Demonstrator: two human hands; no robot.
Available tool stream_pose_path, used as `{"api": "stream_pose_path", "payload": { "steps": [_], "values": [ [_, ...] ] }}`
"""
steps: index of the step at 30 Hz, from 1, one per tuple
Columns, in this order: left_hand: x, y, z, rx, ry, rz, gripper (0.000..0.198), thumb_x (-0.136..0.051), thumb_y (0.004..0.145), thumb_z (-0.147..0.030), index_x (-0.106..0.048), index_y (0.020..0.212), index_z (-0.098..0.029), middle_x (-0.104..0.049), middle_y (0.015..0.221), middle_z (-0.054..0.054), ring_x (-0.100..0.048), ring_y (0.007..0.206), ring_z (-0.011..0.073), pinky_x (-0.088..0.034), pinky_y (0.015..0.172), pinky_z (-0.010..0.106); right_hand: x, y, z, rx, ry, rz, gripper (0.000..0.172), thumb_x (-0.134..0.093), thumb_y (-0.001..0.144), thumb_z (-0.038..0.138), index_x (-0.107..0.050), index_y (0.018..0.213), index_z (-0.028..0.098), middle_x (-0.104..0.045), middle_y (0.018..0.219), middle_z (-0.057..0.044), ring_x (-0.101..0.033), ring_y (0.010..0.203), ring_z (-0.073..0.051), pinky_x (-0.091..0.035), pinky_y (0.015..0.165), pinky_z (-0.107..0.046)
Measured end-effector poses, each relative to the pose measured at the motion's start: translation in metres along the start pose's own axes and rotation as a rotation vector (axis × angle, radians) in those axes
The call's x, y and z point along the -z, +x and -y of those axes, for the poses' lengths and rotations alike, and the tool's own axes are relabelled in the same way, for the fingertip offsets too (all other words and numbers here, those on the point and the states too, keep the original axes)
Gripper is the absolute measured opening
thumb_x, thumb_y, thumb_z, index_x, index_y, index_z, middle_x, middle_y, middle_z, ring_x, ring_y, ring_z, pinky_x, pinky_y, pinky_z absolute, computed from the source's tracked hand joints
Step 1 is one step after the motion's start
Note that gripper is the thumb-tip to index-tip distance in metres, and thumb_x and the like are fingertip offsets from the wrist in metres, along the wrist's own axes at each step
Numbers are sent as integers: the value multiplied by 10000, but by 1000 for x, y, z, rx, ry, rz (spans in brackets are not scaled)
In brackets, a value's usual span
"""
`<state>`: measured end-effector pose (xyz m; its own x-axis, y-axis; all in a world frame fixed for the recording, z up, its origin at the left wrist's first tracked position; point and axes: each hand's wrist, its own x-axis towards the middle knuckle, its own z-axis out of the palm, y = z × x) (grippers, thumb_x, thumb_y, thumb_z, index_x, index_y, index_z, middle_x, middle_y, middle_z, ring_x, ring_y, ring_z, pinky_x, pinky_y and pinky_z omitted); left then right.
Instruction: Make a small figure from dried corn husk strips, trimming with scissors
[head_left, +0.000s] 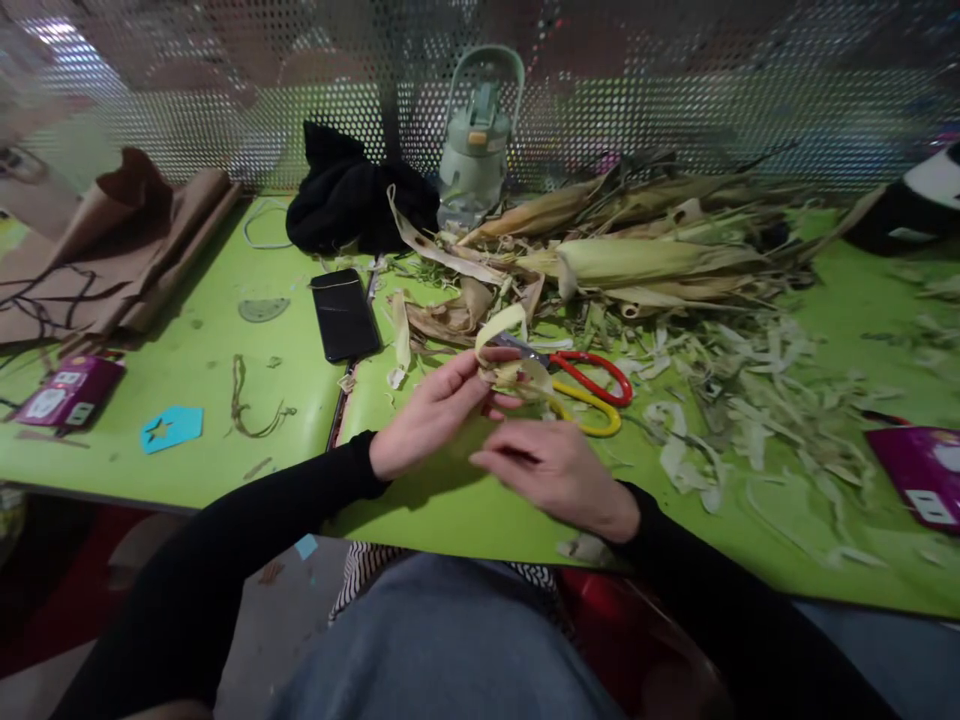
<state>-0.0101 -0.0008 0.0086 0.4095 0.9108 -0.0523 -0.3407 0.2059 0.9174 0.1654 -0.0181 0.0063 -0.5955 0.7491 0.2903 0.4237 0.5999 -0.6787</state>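
Head view, left hand [435, 412] pinching curled husk strip [501, 322], right hand [559, 475] bent nearby, grip unclear, scissors [556, 361] beyond

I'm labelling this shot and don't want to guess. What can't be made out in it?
All in the head view:
Right hand: its curled fingers hide whether it holds anything.
Scissors: blade tips hidden behind the husk strip and left hand.
Left purple box: print too small and blurred to read.
Right purple box: cut off by the right edge.
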Motion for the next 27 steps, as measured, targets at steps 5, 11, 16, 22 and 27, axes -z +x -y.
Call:
{"api": "stream_pose_path", "payload": {
  "steps": [5, 11, 16, 22, 27],
  "values": [
    [3, 2, -5, 27, 153, 28, 288, -502, 984, -243, -592, 1241, -149, -660, 1065, 79, -654, 776, 94, -535, 644, 195, 24, 6, -6, -166, -210, -415, 276, -515, 979, 433, -633, 840, 226, -684, 827, -65, -617, 774, -212, -468, 707, -358],
    [0, -3, -9, 39, 352, 95, 304, -464, 990, -209, -594, 1253, -132, -618, 729, -3, -576, 589, 66, -375, 458, 151, 31, 13, -24, -261, -122, -250, 371, -473, 973, 520, -698, 1049, 235, -713, 1112, -103, -604, 1088, -295, -457, 946, -482],
    [3, -3, -9, 103, 371, 137, 319, -467, 996, -250, -588, 1267, -134, -668, 753, 17, -557, 553, 69, -334, 414, 152, 29, 12, -22, -472, 329, -186, 337, -625, 878, 546, -749, 947, 241, -740, 1007, -67, -654, 929, -244, -513, 835, -405],
    [4, -3, 0, 116, 6, 200, 280, -524, 984, -259, -573, 1230, -134, -708, 1062, 121, -704, 902, 152, -575, 772, 258, 20, 11, -24, -522, 681, -333, 214, -734, 822, 474, -740, 842, 261, -701, 828, 6, -628, 779, -155, -502, 740, -303],
    [0, -6, -1, 145, -133, 157, 254, -534, 985, -265, -532, 1209, -144, -721, 900, 74, -714, 820, 143, -564, 829, 296, 21, 11, -27, -525, 646, -399, 227, -714, 851, 468, -735, 817, 245, -657, 722, 23, -534, 640, -112, -419, 608, -255]
  ]
}}
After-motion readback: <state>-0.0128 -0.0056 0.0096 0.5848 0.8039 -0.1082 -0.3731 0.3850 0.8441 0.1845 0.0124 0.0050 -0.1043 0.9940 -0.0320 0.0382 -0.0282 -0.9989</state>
